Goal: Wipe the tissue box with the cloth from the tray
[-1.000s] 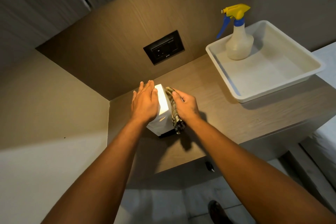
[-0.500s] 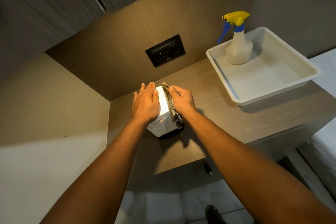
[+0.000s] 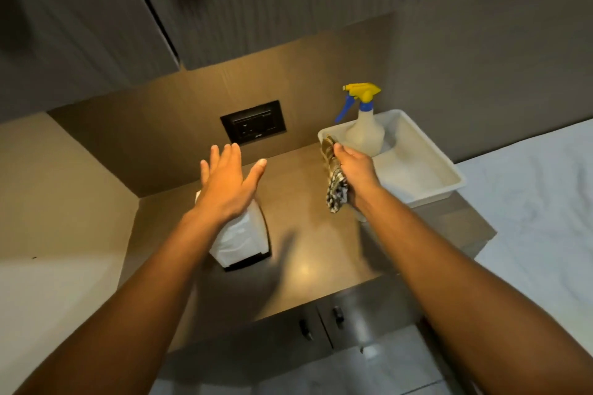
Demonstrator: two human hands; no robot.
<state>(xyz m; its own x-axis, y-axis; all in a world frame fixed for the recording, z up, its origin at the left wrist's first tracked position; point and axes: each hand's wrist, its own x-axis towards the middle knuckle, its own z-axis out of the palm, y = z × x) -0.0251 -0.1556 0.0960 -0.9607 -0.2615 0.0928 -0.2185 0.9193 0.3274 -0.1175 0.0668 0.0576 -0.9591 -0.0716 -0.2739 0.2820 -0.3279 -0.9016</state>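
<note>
Both my hands have come off the white rectangular tissue box (image 3: pixel 239 236) since a second ago, when my left palm steadied it and my right pressed the cloth to its side. From the head camera, my left hand (image 3: pixel 229 184) now hovers spread wide and empty over the box, at centre-left of the frame on the brown wooden countertop (image 3: pixel 305 212). My right hand (image 3: pixel 351 170) is closed around the patterned, bunched cloth (image 3: pixel 335 186), right of centre, at the near corner of the white plastic tray (image 3: pixel 426 176), where a yellow-and-blue spray bottle (image 3: pixel 364 128) stands. I judge wiping is finished; returning the cloth well means clearing the rim and missing the bottle.
</note>
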